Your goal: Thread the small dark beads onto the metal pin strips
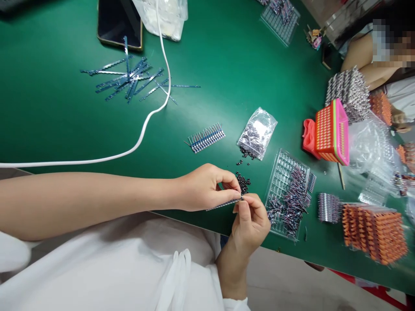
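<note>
My left hand (207, 188) reaches in from the left, its thumb and forefinger pinched together at a tiny black bead (241, 198). Its other fingers are curled. Opposite it, my right hand (251, 220) is closed, thumb and forefinger gripping the end of a narrow toothed metal strip (223, 205). That strip runs left below my left thumb, and part of it is hidden. The fingertips of both hands almost meet. Just behind them lies a loose pile of small black beads (243, 181). Farther back, a clear bag (258, 133) holds more, some spilled at its mouth.
A strip filled with small parts (206, 138) lies left of the bag. Blue strips (129, 80) are heaped near a phone (119, 23) and white cable (142, 134). Rightward are a clear tray (275, 172) of leaded parts, baskets (327, 131), orange stacks (372, 233) and another person (359, 54).
</note>
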The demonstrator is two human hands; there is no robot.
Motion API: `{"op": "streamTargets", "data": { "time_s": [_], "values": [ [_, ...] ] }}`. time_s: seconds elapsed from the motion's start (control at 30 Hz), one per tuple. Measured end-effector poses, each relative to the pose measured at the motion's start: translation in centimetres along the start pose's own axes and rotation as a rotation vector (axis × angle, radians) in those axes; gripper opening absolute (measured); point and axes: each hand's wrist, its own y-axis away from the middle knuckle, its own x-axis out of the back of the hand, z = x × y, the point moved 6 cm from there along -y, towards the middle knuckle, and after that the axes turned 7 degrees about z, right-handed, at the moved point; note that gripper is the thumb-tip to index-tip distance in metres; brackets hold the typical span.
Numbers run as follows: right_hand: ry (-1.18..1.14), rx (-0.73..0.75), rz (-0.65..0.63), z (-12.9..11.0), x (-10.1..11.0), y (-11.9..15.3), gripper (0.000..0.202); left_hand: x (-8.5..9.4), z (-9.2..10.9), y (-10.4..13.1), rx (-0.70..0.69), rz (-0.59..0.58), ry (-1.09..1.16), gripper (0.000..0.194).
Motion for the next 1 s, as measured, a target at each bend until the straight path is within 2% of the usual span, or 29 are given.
{"op": "streamTargets", "data": {
  "time_s": [0.2, 0.33, 0.7, 1.0],
  "values": [
    [0.014, 0.022, -0.021, 0.14, 0.10, -0.01, 0.011, 0.04, 0.18, -0.01, -0.019, -0.018, -0.028, 0.019],
    [0.031, 0.021, -0.044, 0.16, 0.13, -0.02, 0.013, 0.08, 0.22, 0.03, 0.020, -0.023, -0.023, 0.018],
    [-0.106, -0.025, -0.076, 0.50, -0.27, -0.18, 0.012, 0.20, 0.37, 0.16, 0.049, -0.002, 0.017, 0.017],
    [-0.220, -0.053, -0.149, 0.67, -0.59, -0.36, 0.006, 0.27, 0.38, 0.13, 0.035, 0.001, 0.014, 0.017]
  ]
}}
